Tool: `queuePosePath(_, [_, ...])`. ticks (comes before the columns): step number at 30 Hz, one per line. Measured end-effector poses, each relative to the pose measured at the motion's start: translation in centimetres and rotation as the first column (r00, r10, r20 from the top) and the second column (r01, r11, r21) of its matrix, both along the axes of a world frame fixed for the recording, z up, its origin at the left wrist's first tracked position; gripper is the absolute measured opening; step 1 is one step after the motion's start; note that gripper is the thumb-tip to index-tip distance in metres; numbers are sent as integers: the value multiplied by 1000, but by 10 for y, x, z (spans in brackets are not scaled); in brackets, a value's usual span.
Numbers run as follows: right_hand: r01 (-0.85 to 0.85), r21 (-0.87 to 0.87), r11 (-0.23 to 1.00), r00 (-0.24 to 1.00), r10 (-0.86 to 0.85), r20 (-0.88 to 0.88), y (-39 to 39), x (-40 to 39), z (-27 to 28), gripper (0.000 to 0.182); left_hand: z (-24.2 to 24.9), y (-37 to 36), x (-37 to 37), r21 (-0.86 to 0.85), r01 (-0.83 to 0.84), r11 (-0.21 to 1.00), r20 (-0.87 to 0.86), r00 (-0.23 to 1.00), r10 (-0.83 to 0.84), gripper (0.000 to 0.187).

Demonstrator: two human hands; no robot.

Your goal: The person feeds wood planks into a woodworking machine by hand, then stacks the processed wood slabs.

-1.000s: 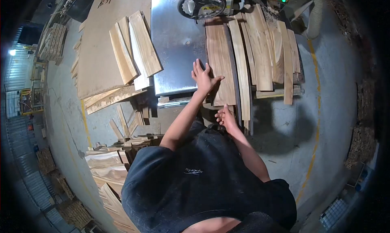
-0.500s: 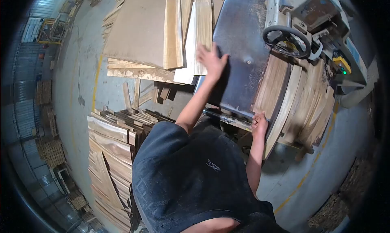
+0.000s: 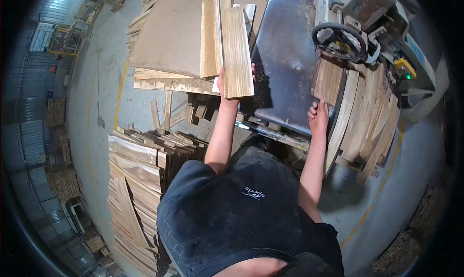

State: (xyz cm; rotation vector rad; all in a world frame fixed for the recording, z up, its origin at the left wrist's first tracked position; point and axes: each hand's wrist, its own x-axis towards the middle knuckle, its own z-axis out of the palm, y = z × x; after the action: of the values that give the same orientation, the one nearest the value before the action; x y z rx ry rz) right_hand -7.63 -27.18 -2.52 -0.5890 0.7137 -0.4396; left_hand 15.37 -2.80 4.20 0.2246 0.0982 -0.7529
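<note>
My left hand [image 3: 227,86] is wrapped from below around a pale wooden board [image 3: 237,54], its fingertips showing at the board's right edge. That board is over the left side of the dark metal table [image 3: 280,50], beside another board [image 3: 210,40] lying on the large brown panel. My right hand [image 3: 318,116], fingers curled, touches the near end of a darker board [image 3: 328,81] at the table's right side. The far end of this board is under the machine with the black handwheel [image 3: 340,42].
Several curved boards [image 3: 369,112] lie right of the table. A tall stack of planks [image 3: 133,180] stands at the lower left. The brown panel [image 3: 169,35] lies on more wood at the upper left. A yellow control box [image 3: 405,69] sits on the machine.
My left hand has closed around the pale board and shifted it left and nearer. The darker board has moved away under the machine, with my right hand following it forward.
</note>
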Motion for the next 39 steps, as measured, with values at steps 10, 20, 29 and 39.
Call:
queuePosePath(10, [-661,-155,735,742,607,-285,112,-62,52,62,-12,23,-152,420,127,899,39,987,-158,60])
queuePosePath(20, [-392,-8,920,917,390,-86,166,-211,-19,58,-70,23,-252,883,-450,129,306,346,-887,87])
queuePosePath(29, [-20,421,907,999,31,-19,164,-222,-23,28,-46,-58,-251,839,-490,237,284,22,-959,81])
queuePosePath(39, [-15,39,999,978,23,-208,98,-136,-4,42,-81,-155,-175,834,-467,294,408,162,-899,78])
